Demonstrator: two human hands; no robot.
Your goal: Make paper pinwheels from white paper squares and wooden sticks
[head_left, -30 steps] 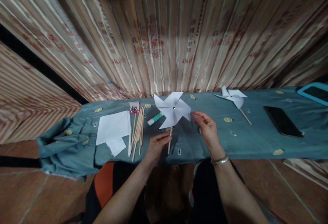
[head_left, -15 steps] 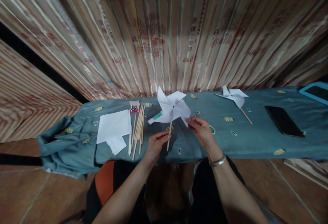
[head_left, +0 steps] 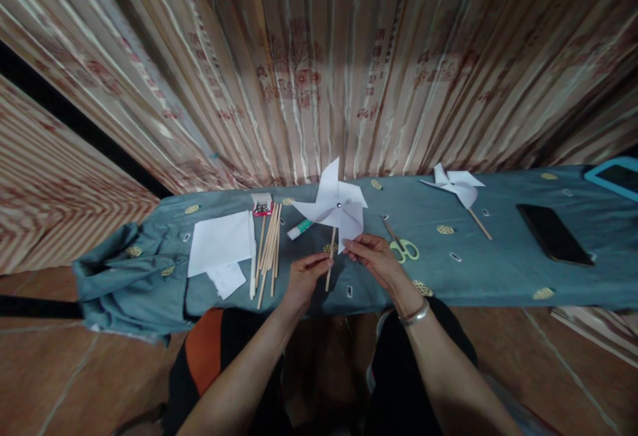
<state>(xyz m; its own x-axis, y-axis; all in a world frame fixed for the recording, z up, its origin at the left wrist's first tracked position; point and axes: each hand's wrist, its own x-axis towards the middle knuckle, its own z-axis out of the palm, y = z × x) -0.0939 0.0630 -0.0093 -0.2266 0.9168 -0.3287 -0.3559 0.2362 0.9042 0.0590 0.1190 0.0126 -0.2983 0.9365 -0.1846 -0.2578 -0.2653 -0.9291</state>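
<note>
A white paper pinwheel (head_left: pixel 349 197) with a shiny pin at its centre stands upright over the table. My left hand (head_left: pixel 308 276) pinches its wooden stick (head_left: pixel 332 243) below the blades. The fingertips of my right hand (head_left: pixel 376 258) are closed at the tip of the lowest blade. Behind the pinwheel lies a glue stick (head_left: pixel 299 230) with a green label, partly covered by a blade. Just right of my right hand rest scissors (head_left: pixel 403 246) with light green handles.
Left on the cloth-covered table (head_left: pixel 433 276) are white paper sheets (head_left: pixel 222 243), several wooden sticks (head_left: pixel 269 250) and a small box of metal pins (head_left: pixel 262 205). To the right lie another pinwheel (head_left: pixel 461 190), a black phone (head_left: pixel 553 233) and a blue-framed device (head_left: pixel 615 177). A curtain (head_left: pixel 339 77) hangs behind.
The pinwheel's blades have turned clockwise. My right hand has moved left and slightly down with a blade tip, uncovering the scissors. My left hand stays on the stick.
</note>
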